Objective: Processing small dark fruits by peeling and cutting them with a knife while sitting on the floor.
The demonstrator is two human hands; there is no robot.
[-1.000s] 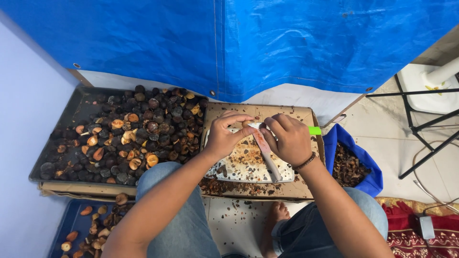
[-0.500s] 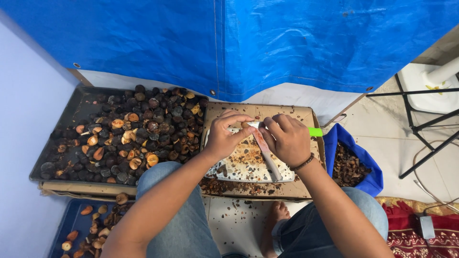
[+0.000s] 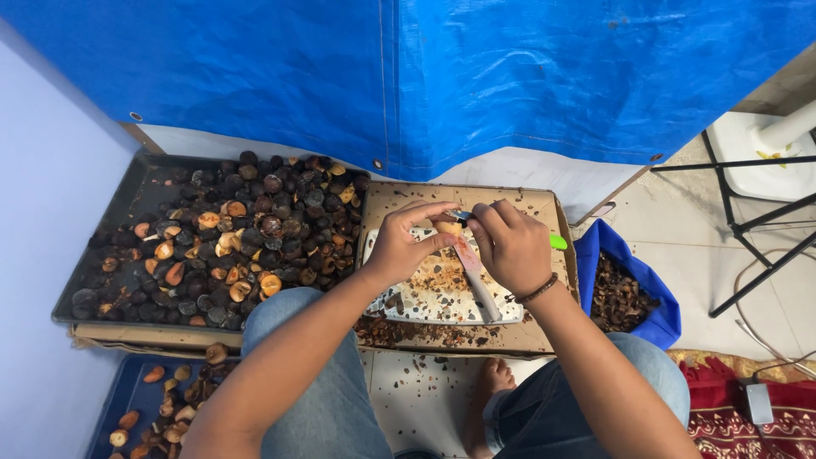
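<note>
My left hand [image 3: 406, 242] pinches a small pale nut [image 3: 449, 228] between thumb and fingers above a white speckled tray [image 3: 510, 313]. My right hand [image 3: 510, 246] grips a small tool with a green handle end [image 3: 558, 242], its metal tip against the nut. The tray holds pale shavings and sits in a shallow cardboard box [image 3: 544, 204]. A flat stick [image 3: 478, 285] lies across the tray under my right hand.
A dark metal tray [image 3: 127, 204] heaped with dark round nuts, some cut open, stands at left. A blue bag [image 3: 667, 310] of brown shell pieces stands at right. A blue bin [image 3: 127, 399] with cut nuts is at lower left. Blue tarp hangs behind. A black metal stand [image 3: 748, 229] is far right.
Both hands stay over the white tray with only small finger shifts on the nut and tool.
</note>
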